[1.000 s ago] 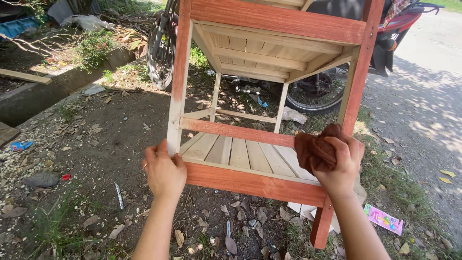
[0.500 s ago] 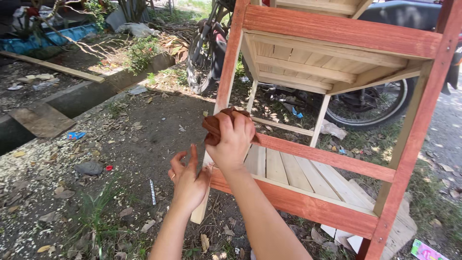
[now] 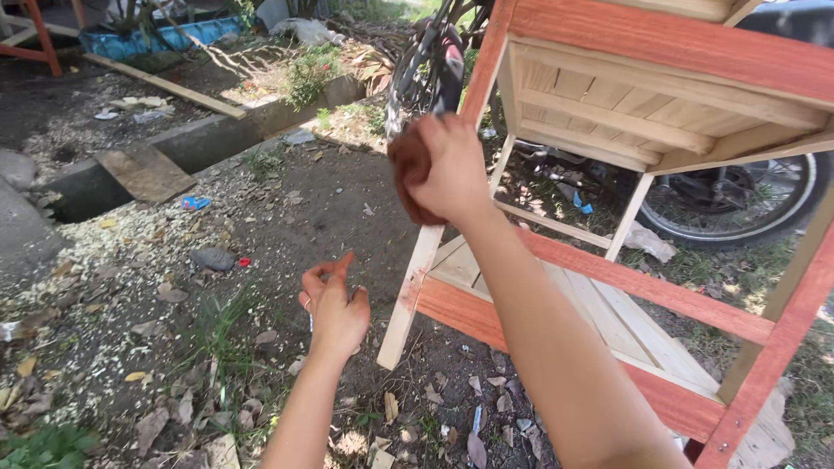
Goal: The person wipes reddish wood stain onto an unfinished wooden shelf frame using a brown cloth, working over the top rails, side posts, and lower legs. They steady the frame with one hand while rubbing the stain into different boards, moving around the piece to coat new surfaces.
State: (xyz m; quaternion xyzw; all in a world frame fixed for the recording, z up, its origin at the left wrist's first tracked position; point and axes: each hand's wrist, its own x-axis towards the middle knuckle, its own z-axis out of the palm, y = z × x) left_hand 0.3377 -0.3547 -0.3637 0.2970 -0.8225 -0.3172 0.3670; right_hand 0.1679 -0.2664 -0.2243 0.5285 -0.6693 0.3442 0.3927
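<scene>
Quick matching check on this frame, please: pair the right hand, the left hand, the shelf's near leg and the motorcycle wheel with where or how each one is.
Things:
1. right hand
2. left hand
3. near leg
4. motorcycle wheel

States:
A. bare wood below, stained red higher up
B. empty, fingers loose, above the dirt
C. behind the shelf unit
D. pressing a reddish-brown rag to the leg

Pairs: 1-D, 2-B, 3-A, 4-C

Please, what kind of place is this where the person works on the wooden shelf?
It looks like an outdoor yard used as an informal woodworking spot. The half-stained wooden shelf stands on bare dirt ground with scattered sawdust and dry leaves, and a parked motorcycle stands behind it.
</scene>
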